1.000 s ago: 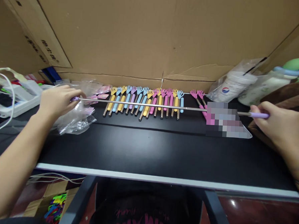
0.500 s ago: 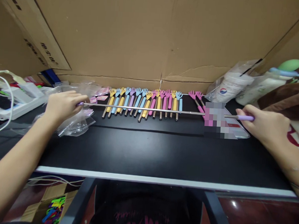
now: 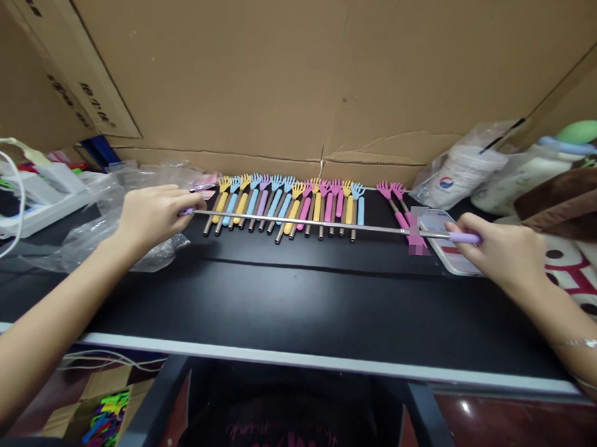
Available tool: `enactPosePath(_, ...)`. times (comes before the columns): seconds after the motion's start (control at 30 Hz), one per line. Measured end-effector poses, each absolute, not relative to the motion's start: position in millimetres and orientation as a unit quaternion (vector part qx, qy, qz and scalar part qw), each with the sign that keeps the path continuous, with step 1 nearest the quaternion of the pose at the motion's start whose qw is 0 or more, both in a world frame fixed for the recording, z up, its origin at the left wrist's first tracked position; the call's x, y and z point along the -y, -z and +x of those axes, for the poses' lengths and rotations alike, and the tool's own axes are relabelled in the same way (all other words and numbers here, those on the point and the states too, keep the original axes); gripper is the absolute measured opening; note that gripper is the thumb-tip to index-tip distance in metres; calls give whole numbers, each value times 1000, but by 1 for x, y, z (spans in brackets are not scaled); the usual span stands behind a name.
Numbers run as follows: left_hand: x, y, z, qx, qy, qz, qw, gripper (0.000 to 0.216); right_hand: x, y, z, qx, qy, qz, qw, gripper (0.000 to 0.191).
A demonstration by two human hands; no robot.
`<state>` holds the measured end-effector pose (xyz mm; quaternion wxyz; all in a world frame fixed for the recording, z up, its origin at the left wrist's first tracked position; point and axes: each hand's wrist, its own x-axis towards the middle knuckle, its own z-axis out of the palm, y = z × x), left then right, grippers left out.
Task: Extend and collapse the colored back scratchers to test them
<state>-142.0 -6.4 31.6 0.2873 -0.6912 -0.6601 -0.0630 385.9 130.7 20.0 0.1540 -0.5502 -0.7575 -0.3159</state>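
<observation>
A long telescopic metal rod (image 3: 303, 222) with purple ends stretches level above the black table (image 3: 294, 303). My left hand (image 3: 151, 216) is closed round its left end. My right hand (image 3: 497, 250) is closed round the purple handle at its right end. Behind the rod lies a row of several short back scratchers (image 3: 284, 206) in yellow, blue, purple and pink, with small hand-shaped heads. Two pink ones (image 3: 397, 202) lie apart to the right of that row.
Clear plastic bags (image 3: 103, 220) lie by my left hand. A phone (image 3: 447, 248) rests under my right hand. A cardboard wall (image 3: 306, 77) stands behind. A white power strip (image 3: 24, 199) with cables is far left; bagged cups (image 3: 461, 169) and a plush item (image 3: 573, 218) are far right.
Both hands have moved inward toward each other, and the rod between them has become shorter.
</observation>
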Motion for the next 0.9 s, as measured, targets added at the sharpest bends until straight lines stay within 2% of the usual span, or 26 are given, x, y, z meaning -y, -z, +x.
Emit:
enactPosePath(0.33, -10, -22, -99, 641, 71, -723, 248, 26, -122, -24, 353, 781, 295, -534, 133, 38)
enactPosePath(0.5, -9, -24, -89, 650, 79, -718, 236, 26, -121, -26, 352, 774, 293, -540, 156, 41)
enactPosePath(0.9, -10, -30, -29, 607, 82, -768, 186, 21, -96, -29, 304, 812, 233, -519, 128, 45)
